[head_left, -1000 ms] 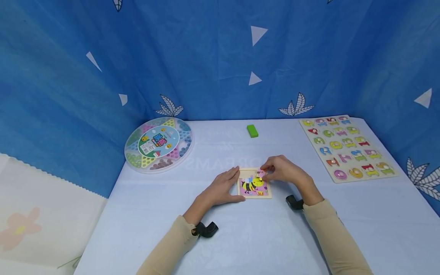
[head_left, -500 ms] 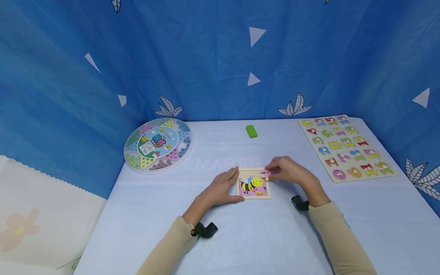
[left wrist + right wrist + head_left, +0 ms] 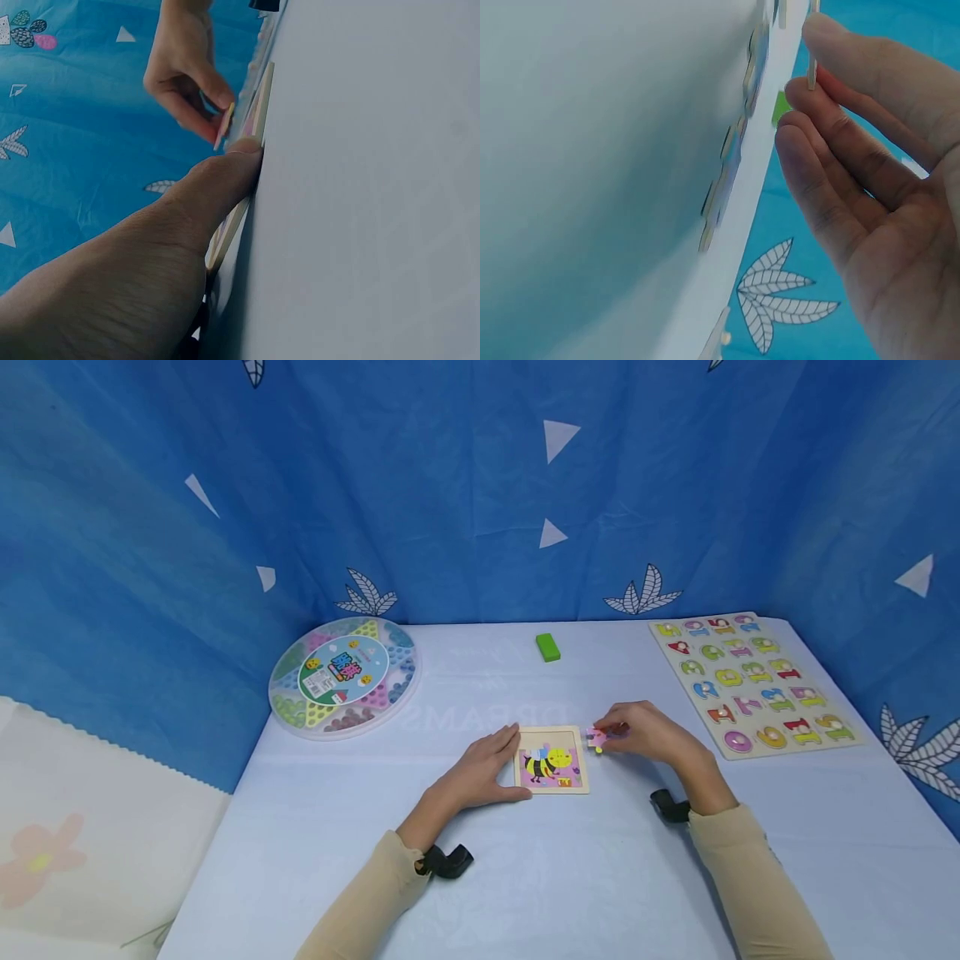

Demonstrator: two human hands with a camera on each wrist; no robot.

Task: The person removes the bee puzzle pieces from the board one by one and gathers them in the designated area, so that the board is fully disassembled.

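A small square wooden jigsaw tray [image 3: 551, 791] with a bee picture lies on the table. Bare wood shows along its upper strip, above the fitted pieces. My left hand [image 3: 482, 771] holds the tray at its left side, fingers at the upper left corner and thumb at the lower edge; in the left wrist view the thumb [image 3: 225, 169] lies against the tray's rim. Just right of the tray, my right hand [image 3: 647, 735] pinches a pink puzzle piece [image 3: 595, 740] between thumb and fingertips. The right wrist view shows the held piece [image 3: 812, 67] edge-on.
Loose puzzle pieces [image 3: 724, 180] lie on the table near my right hand, mostly hidden in the head view. A green block [image 3: 547, 647] lies farther back. A round Chinese checkers set [image 3: 405, 693] stands at left, a number puzzle board [image 3: 693, 681] at right. Blue curtain [image 3: 472, 485] hangs behind.
My right hand has lifted the pink piece out of the tray's upper right corner and carried it right, off the tray. The left hand has stayed at the tray's left side.
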